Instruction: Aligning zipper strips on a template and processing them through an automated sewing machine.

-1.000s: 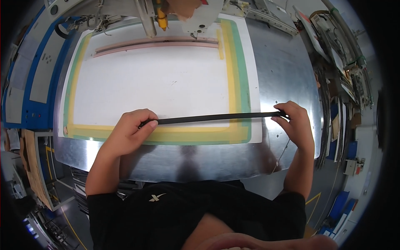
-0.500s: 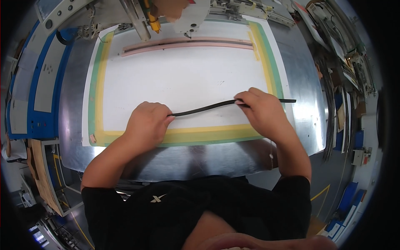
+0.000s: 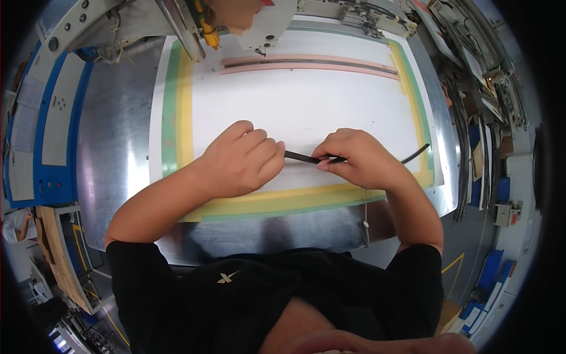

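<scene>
A narrow black strip (image 3: 301,157) is stretched between my two hands above the white board. My left hand (image 3: 244,159) is closed in a fist around its left part, so that end is hidden. My right hand (image 3: 356,158) pinches the strip between thumb and fingers. A short dark piece sticks out at those fingertips; I cannot tell whether it belongs to the strip. Beyond the right wrist, the strip's free end (image 3: 417,153) curves up to the right. The white board (image 3: 283,103) lies beneath both hands, edged with yellow and green tape.
Toward the board's far side, a pink-bordered slot (image 3: 312,64) holds a dark line. Over the far edge hangs a machine head (image 3: 268,32) beside a metal post and a yellow part (image 3: 210,36). Shiny metal table (image 3: 118,130) surrounds the board. A blue cabinet (image 3: 44,130) stands left.
The board with its pink-bordered slot has shifted right. My left hand has moved right and closed into a fist, nearer my right hand. The strip's free end now bends upward.
</scene>
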`<state>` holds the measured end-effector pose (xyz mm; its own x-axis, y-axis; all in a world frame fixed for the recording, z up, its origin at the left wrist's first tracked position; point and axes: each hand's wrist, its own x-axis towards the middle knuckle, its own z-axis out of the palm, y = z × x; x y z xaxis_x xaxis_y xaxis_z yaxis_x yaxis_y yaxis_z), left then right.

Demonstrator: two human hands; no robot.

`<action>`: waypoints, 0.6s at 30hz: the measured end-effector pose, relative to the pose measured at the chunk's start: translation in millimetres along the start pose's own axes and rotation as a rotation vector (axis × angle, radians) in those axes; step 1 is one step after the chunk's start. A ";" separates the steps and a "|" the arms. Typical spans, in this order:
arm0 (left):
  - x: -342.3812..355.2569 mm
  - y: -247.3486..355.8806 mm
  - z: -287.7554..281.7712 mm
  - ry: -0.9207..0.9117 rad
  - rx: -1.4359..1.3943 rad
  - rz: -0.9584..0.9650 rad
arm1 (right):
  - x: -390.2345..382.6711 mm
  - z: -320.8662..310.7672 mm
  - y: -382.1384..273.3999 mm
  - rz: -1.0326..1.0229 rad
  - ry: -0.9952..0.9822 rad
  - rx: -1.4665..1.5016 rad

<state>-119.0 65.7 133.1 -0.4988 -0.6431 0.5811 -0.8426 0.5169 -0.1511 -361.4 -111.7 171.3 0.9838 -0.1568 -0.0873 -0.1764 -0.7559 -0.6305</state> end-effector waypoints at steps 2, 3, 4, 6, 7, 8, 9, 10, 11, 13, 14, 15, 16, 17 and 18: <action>-1.0 -7.9 10.6 -0.022 -0.046 -0.020 | 1.6 2.1 8.0 -0.001 0.032 -0.028; -1.3 -11.6 16.1 -0.049 -0.080 -0.044 | 2.6 3.5 12.3 -0.002 0.050 -0.042; -2.1 -16.3 21.5 -0.069 -0.119 -0.065 | 4.1 5.2 16.7 0.052 0.057 -0.069; -2.1 -31.9 36.1 -0.160 -0.122 -0.338 | 7.9 8.8 24.8 0.182 0.061 -0.126; -1.8 -41.7 44.7 -0.164 -0.113 -0.451 | 9.8 10.0 28.2 0.198 0.063 -0.180; -0.5 -54.0 54.8 -0.226 -0.079 -0.538 | 12.5 10.7 31.2 0.232 0.056 -0.242; 1.4 -66.6 65.5 -0.248 -0.030 -0.605 | 15.3 11.2 33.2 0.276 0.044 -0.303; 1.0 -75.9 74.2 -0.278 0.013 -0.681 | 17.6 11.5 34.3 0.223 0.053 -0.320; 0.2 -83.4 81.4 -0.286 0.026 -0.683 | 20.7 10.2 34.9 0.182 0.059 -0.336; -0.7 -92.5 94.1 -0.314 0.029 -0.701 | 26.8 6.7 35.9 0.108 0.052 -0.401; -1.9 -96.4 95.9 -0.312 0.062 -0.685 | 30.8 3.5 37.4 0.075 0.038 -0.450; -5.2 -100.2 93.8 -0.310 0.094 -0.669 | 36.2 1.3 38.5 0.030 0.033 -0.496; -7.5 -103.0 90.3 -0.379 0.118 -0.681 | 42.2 -1.0 40.4 0.012 0.046 -0.546; -9.9 -105.7 84.2 -0.333 0.154 -0.695 | 49.5 -3.5 42.9 -0.020 0.069 -0.595; -14.0 -109.8 76.0 -0.361 0.182 -0.736 | 59.0 -5.0 46.1 -0.052 0.093 -0.643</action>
<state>-35.0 -24.9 80.8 0.1834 -0.9376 0.2954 -0.9824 -0.1853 0.0219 -311.6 -159.0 141.0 0.9897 -0.1423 0.0158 -0.1415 -0.9891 -0.0418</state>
